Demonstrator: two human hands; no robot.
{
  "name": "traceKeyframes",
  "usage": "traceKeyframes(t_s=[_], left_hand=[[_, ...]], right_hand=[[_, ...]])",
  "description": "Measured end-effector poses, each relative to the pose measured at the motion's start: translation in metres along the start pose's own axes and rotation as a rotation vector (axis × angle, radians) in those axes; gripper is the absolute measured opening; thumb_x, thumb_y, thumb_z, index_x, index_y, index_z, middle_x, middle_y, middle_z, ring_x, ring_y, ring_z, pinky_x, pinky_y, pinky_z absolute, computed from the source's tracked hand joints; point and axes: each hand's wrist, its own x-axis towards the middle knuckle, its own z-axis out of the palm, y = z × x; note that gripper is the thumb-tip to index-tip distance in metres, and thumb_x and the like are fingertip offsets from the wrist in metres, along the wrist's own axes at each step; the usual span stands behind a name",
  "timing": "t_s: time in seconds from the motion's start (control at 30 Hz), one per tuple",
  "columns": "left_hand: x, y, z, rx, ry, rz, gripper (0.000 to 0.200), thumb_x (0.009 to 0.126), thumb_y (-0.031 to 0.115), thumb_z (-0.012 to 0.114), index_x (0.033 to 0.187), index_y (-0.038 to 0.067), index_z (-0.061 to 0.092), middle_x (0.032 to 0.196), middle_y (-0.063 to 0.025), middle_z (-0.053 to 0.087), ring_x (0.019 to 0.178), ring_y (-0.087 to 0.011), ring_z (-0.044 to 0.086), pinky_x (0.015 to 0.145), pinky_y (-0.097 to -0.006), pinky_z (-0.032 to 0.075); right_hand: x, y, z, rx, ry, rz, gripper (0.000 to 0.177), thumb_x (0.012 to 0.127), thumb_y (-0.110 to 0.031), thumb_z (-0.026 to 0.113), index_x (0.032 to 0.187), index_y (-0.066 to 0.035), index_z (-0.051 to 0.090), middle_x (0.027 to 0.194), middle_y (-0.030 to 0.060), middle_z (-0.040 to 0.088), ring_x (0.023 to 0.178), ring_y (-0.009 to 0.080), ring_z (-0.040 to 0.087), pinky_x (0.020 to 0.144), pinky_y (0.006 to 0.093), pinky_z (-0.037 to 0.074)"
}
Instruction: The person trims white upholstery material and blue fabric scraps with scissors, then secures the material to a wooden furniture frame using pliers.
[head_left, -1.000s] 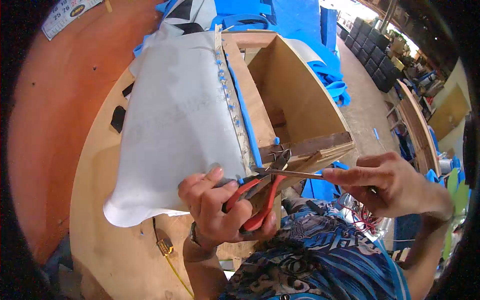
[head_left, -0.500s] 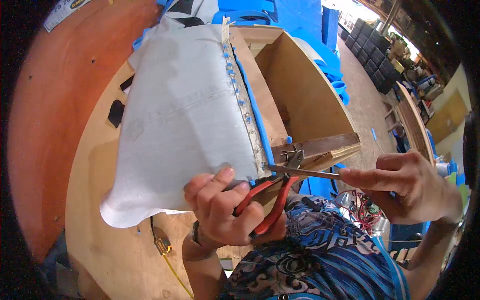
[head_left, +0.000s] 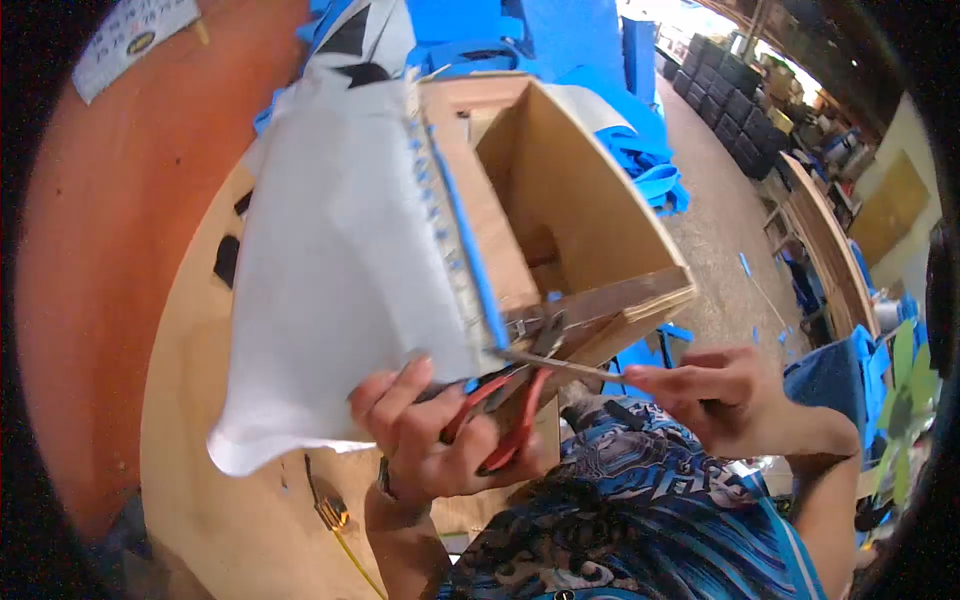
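My left hand (head_left: 415, 435) is closed around the red handles of cutting pliers (head_left: 522, 425), whose metal jaws point up toward the wooden frame. Its fingertips also rest against the lower edge of the white covering sheet (head_left: 330, 250). In my right hand (head_left: 715, 400) is a thin flat metal tool (head_left: 580, 369); its grip is hidden by the fingers. The tool's tip reaches the lower end of a blue strip (head_left: 468, 235), just beside the plier jaws. Bits of blue stuff and what look like staples run along the sheet's edge. A wooden box frame (head_left: 590, 170) carries the sheet.
The frame lies on a light wooden table (head_left: 190, 400). A yellow cord (head_left: 350, 560) with a black end and a black scrap (head_left: 227, 260) lie there too. Blue material (head_left: 570, 40) is heaped behind, beside an orange-brown surface (head_left: 110, 230). Dark blocks (head_left: 715, 90) stand stacked farther off.
My right hand has moved left and down with the metal tool, whose tip stays by the strip's end. The frame, sheet and left hand with pliers appear shifted slightly left.
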Motion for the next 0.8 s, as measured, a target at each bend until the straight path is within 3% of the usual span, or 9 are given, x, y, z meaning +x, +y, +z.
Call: traceKeyframes(t_s=[0.13, 0.2, 0.3, 0.5, 0.7, 0.8], left_hand=[[-0.003, 0.01, -0.018, -0.006, -0.079, -0.073, 0.04, 0.064, 0.043, 0.074, 0.064, 0.019, 0.042, 0.092, -0.0033, 0.049, 0.102, -0.0317, 0.054, 0.078, -0.0461, 0.039], [-0.004, 0.002, -0.01, 0.008, -0.042, -0.056, 0.039, 0.064, 0.042, 0.074, 0.064, 0.019, 0.042, 0.093, -0.0037, 0.049, 0.103, -0.0322, 0.053, 0.078, -0.0459, 0.039], [-0.004, 0.007, -0.014, -0.011, -0.062, -0.095, 0.042, 0.066, 0.046, 0.073, 0.068, 0.017, 0.043, 0.092, -0.0052, 0.049, 0.099, -0.0348, 0.055, 0.08, -0.0508, 0.041], [-0.005, 0.009, -0.013, 0.013, -0.061, -0.124, 0.043, 0.065, 0.047, 0.073, 0.069, 0.017, 0.044, 0.091, -0.0056, 0.049, 0.098, -0.0358, 0.056, 0.083, -0.0546, 0.042], [-0.01, 0.009, -0.016, 0.036, -0.091, -0.115, 0.038, 0.064, 0.045, 0.072, 0.068, 0.018, 0.045, 0.091, -0.0054, 0.047, 0.1, -0.0362, 0.055, 0.082, -0.0558, 0.042], [-0.008, 0.01, -0.013, 0.055, -0.094, -0.105, 0.035, 0.063, 0.043, 0.073, 0.065, 0.019, 0.047, 0.089, -0.0034, 0.047, 0.104, -0.0328, 0.052, 0.081, -0.0519, 0.04]], right_hand=[[0.001, 0.015, 0.042, 0.208, 0.194, -0.023, 0.047, 0.087, 0.004, 0.059, 0.131, -0.012, 0.062, 0.077, 0.0132, 0.065, 0.065, 0.026, 0.063, 0.058, 0.0347, 0.05], [0.011, 0.017, 0.017, 0.198, 0.171, -0.108, 0.045, 0.087, 0.005, 0.058, 0.13, -0.01, 0.062, 0.077, 0.0143, 0.066, 0.064, 0.0263, 0.063, 0.058, 0.0341, 0.05], [0.005, 0.008, -0.006, 0.117, 0.077, -0.014, 0.049, 0.083, 0.007, 0.059, 0.128, -0.01, 0.063, 0.076, 0.0133, 0.066, 0.064, 0.0245, 0.064, 0.058, 0.0341, 0.051], [0.013, -0.008, -0.028, -0.036, -0.048, -0.105, 0.052, 0.08, 0.004, 0.063, 0.13, -0.011, 0.061, 0.079, 0.0127, 0.066, 0.067, 0.0291, 0.064, 0.058, 0.0404, 0.053], [0.016, -0.011, -0.022, -0.178, -0.086, -0.124, 0.056, 0.082, 0.001, 0.063, 0.136, -0.014, 0.056, 0.073, 0.0098, 0.06, 0.065, 0.0292, 0.062, 0.057, 0.0403, 0.053], [0.002, 0.007, 0.005, 0.067, -0.043, -0.065, 0.06, 0.083, -0.001, 0.063, 0.14, -0.018, 0.053, 0.068, 0.0083, 0.055, 0.061, 0.0278, 0.059, 0.055, 0.0387, 0.051]])
